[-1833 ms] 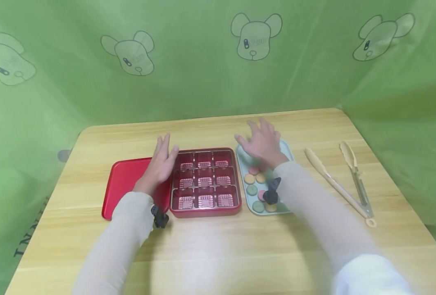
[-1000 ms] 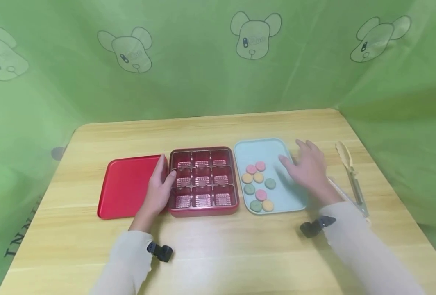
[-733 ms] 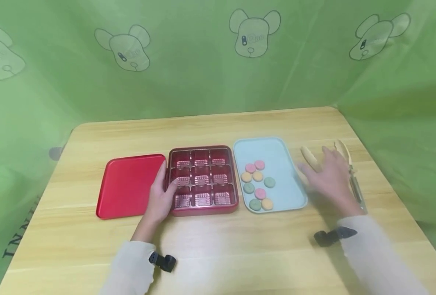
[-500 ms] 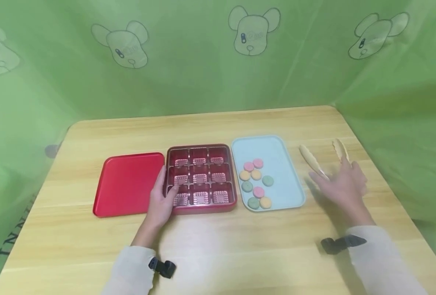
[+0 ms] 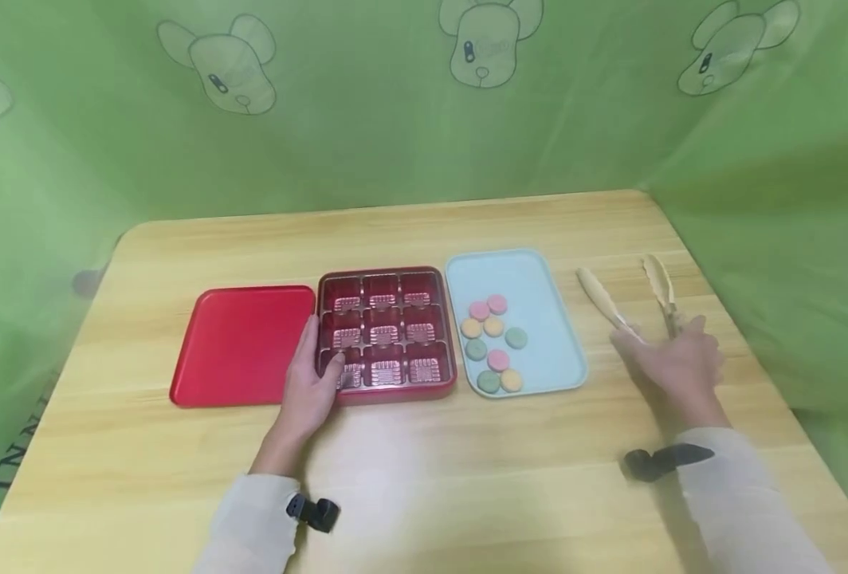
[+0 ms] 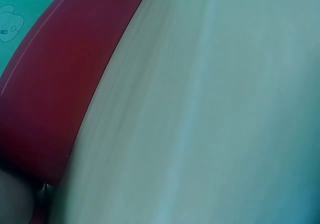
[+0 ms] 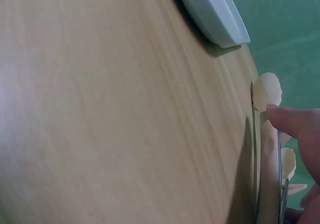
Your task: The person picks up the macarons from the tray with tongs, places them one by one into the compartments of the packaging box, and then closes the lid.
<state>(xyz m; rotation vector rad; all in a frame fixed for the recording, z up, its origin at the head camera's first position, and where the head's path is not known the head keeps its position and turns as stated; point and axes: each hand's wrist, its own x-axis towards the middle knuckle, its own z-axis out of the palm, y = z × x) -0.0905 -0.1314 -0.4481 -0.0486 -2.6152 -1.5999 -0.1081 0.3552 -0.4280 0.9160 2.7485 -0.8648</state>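
In the head view my left hand (image 5: 309, 395) holds the near left corner of a red box (image 5: 402, 394) divided into small compartments, thumb over the rim and fingers along its left side. The compartments hold nothing. The left wrist view shows the box's red wall (image 6: 70, 74) close up. At the right, my right hand (image 5: 682, 365) grips a pair of tongs (image 5: 599, 296) with cream tips, which are spread apart. In the right wrist view the thumb (image 7: 290, 119) lies against one arm of the tongs (image 7: 270, 174); the other fingers are partly out of frame.
A light blue tray (image 5: 549, 335) stands right of the box, with several pink, yellow and green macarons (image 5: 516, 338) on its left part. Left of the box lies a flat red lid (image 5: 237, 351). A green curtain (image 5: 367, 119) hangs behind the wooden table (image 5: 424, 494).
My right hand has moved from over the tray rightward to the tongs and taken hold of them. My left hand has come down and nearer onto the box's near left corner.
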